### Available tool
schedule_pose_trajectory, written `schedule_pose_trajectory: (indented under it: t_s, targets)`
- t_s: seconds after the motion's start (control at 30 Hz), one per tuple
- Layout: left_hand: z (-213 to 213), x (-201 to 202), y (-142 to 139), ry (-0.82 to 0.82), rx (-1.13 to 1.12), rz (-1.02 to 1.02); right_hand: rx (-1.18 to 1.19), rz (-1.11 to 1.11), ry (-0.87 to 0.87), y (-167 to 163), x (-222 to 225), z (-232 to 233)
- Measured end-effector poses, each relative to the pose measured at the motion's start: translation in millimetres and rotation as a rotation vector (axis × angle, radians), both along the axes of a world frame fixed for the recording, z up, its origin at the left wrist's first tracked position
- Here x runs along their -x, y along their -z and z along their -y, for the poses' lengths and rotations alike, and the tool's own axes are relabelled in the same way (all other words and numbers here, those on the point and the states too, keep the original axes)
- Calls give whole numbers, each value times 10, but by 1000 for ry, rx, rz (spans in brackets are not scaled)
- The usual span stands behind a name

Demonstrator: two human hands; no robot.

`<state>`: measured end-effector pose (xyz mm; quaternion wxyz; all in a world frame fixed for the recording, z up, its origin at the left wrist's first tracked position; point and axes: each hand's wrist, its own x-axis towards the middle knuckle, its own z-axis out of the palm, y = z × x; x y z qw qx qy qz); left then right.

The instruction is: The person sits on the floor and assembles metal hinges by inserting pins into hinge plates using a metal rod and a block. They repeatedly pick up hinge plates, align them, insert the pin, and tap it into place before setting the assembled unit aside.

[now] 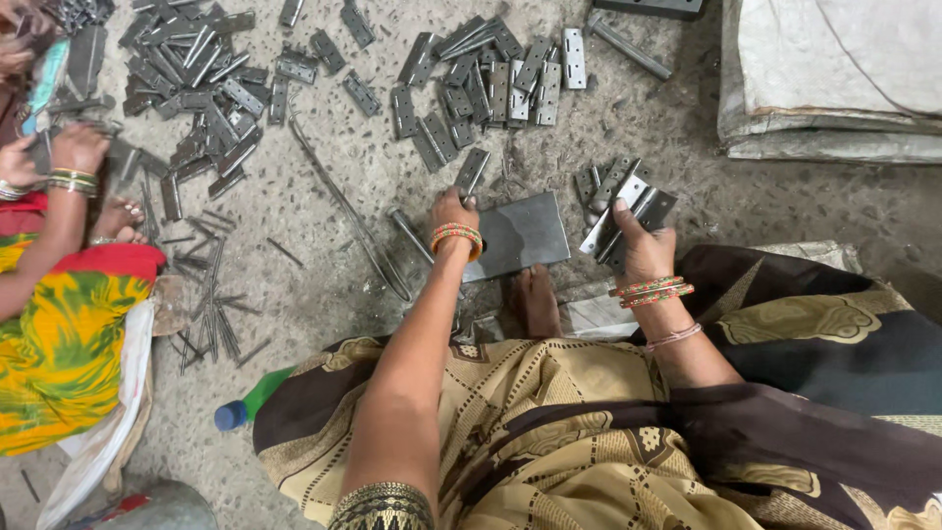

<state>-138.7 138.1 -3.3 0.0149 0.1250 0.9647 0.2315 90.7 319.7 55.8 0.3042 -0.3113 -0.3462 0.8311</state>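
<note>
Grey steel hinges [624, 208] fill the right hand [643, 245] grip; left hand [453, 209] apparently pinches one hinge [472, 171].

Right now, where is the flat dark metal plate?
In the head view, the flat dark metal plate lies on the floor at centre, between the left hand and right hand.

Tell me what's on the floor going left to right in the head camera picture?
Co-worker's hand → thin metal pins → left hand → flat metal block → right hand with hinges → folded sacks.
</note>
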Motion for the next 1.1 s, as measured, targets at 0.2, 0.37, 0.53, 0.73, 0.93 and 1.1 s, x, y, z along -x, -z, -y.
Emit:
schedule_pose_trajectory:
  t_s: [0.2,0.37,0.53,0.73,0.93,1.1]
  targets:
    - [-203,187,1,31,249,-26,-10,82,-81,-1,33,47]
    - [-320,186,56,-15,373,-159,67,-5,-84,-95,63,101]
    - [-284,243,83,-51,249,-26,55,36,-101,-98,84,121]
    - [-283,483,-39,-268,-369,610,71,36,-75,-3,98,75]
    - [-130,160,-439,-69,-928,-37,49,17,-12,144,150,-3]
    - [4,-407,-315,110,-178,-239,31,32,-49,242,166,-23]
